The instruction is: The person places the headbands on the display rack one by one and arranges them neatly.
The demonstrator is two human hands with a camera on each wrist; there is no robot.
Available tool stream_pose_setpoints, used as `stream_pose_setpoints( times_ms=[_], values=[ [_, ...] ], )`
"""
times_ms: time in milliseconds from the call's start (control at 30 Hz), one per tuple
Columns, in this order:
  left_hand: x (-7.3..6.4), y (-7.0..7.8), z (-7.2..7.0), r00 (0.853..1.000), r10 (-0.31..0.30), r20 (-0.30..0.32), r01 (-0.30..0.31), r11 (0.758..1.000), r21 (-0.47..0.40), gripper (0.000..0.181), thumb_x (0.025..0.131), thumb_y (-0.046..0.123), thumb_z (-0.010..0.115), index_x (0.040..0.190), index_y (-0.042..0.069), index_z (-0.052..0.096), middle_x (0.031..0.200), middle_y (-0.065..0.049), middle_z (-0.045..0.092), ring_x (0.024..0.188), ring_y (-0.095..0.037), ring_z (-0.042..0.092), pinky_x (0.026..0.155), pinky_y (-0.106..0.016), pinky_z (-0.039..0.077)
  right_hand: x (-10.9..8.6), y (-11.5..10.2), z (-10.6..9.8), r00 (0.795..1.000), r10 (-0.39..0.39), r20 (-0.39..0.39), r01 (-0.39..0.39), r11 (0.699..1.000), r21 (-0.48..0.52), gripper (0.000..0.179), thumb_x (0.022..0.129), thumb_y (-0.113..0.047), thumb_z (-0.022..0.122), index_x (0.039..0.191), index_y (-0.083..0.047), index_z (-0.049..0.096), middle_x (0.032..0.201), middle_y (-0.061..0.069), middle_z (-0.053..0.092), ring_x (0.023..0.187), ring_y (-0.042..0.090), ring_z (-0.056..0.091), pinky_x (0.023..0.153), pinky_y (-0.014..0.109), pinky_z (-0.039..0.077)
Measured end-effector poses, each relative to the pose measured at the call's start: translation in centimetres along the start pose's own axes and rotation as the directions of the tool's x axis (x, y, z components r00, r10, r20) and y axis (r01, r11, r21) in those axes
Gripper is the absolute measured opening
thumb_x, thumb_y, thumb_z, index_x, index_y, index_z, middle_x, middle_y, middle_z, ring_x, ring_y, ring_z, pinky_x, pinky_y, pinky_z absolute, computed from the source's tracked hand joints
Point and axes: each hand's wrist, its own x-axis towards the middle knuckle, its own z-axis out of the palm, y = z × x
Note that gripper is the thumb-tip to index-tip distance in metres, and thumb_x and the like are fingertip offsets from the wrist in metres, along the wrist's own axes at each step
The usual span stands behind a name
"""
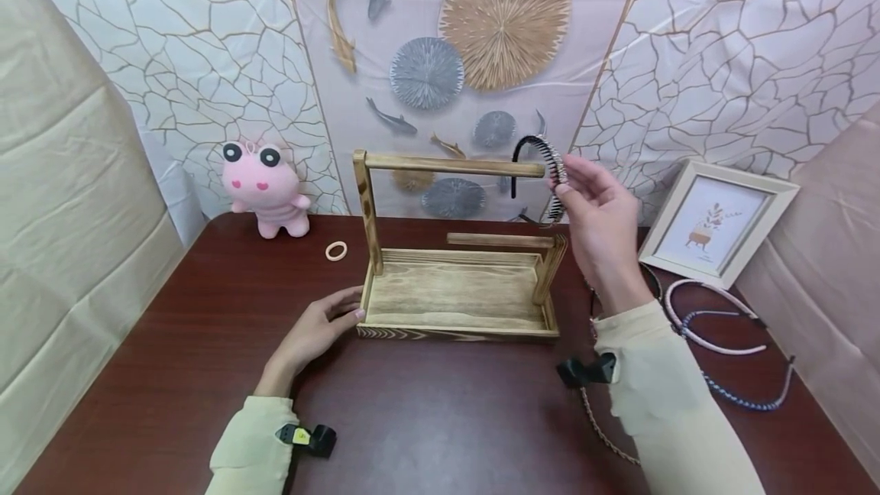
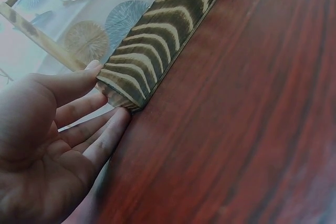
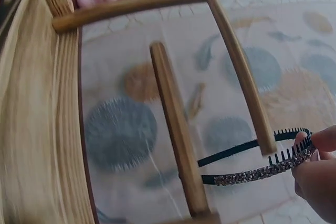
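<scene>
My right hand [image 1: 605, 212] pinches a black toothed headband [image 1: 555, 174] with a glittering outer band. It holds the headband at the free end of the upper bar [image 1: 454, 166] of a wooden stand [image 1: 457, 334]. In the right wrist view, the tip of that bar overlaps the opening of the headband [image 3: 257, 173]; whether it passes through is hard to tell. My left hand [image 1: 315, 333] grips the stand's front left corner. The left wrist view shows the thumb at the upper edge of the striped wood [image 2: 142, 59] and fingers against its end.
Several headbands [image 1: 718, 346] lie at the right, near a picture frame [image 1: 718, 224]. A braided headband [image 1: 601, 430] lies partly under the right sleeve. A lower bar [image 1: 498, 240] juts from the stand's right post. Behind at the left are a pink plush toy [image 1: 264, 189] and a small ring [image 1: 336, 251].
</scene>
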Motion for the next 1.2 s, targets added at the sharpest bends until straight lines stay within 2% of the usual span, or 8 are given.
stream_pose_setpoints(
  times_ms=[367, 500, 567, 833, 1200],
  values=[
    [0.1, -0.1, 0.2, 1.0, -0.013, 0.009, 0.013, 1.0, -0.011, 0.051, 0.097, 0.02, 0.065, 0.145, 0.011, 0.05, 0.133, -0.016, 0.062, 0.126, -0.027, 0.056, 0.099, -0.04, 0.046, -0.9, 3.2, 5.0, 0.988, 0.109, 0.105, -0.108, 0.994, -0.019, 0.04, 0.086, 0.024, 0.052, 0.123, 0.01, 0.056, 0.111, 0.009, 0.062, 0.1, 0.019, 0.063, 0.096, 0.029, 0.05],
    [0.1, 0.1, 0.1, 1.0, -0.003, 0.016, 0.004, 0.999, -0.033, 0.05, 0.098, 0.018, 0.064, 0.145, 0.009, 0.049, 0.134, -0.017, 0.061, 0.126, -0.028, 0.056, 0.099, -0.038, 0.046, -1.2, 4.1, 6.9, 0.983, 0.139, 0.124, -0.139, 0.99, -0.006, 0.04, 0.087, 0.023, 0.054, 0.124, 0.01, 0.056, 0.113, 0.01, 0.062, 0.109, 0.029, 0.062, 0.097, 0.029, 0.05],
    [0.0, 0.1, 0.1, 1.0, -0.002, 0.017, 0.003, 0.999, -0.037, 0.05, 0.098, 0.018, 0.064, 0.145, 0.009, 0.049, 0.134, -0.017, 0.061, 0.126, -0.028, 0.056, 0.098, -0.037, 0.047, -1.4, 4.6, 7.8, 0.98, 0.152, 0.13, -0.152, 0.988, -0.005, 0.04, 0.087, 0.023, 0.055, 0.125, 0.011, 0.055, 0.113, 0.01, 0.062, 0.111, 0.03, 0.061, 0.098, 0.029, 0.049],
    [0.1, 0.2, 0.0, 1.0, -0.005, 0.017, 0.006, 0.999, -0.044, 0.051, 0.098, 0.018, 0.064, 0.146, 0.009, 0.049, 0.134, -0.017, 0.061, 0.127, -0.028, 0.056, 0.099, -0.037, 0.047, -2.0, 6.4, 11.2, 0.974, 0.169, 0.153, -0.171, 0.985, -0.003, 0.038, 0.086, 0.02, 0.059, 0.123, 0.013, 0.056, 0.111, 0.01, 0.061, 0.098, 0.014, 0.063, 0.095, 0.028, 0.051],
    [0.1, 0.1, 0.0, 1.0, -0.015, 0.013, 0.015, 0.999, -0.037, 0.051, 0.098, 0.019, 0.064, 0.146, 0.011, 0.049, 0.134, -0.017, 0.061, 0.127, -0.028, 0.056, 0.099, -0.039, 0.046, -2.9, 8.3, 14.7, 0.963, 0.198, 0.184, -0.211, 0.976, 0.055, 0.035, 0.086, 0.019, 0.06, 0.12, 0.012, 0.057, 0.113, 0.013, 0.062, 0.104, 0.022, 0.063, 0.096, 0.03, 0.051]
  ],
)
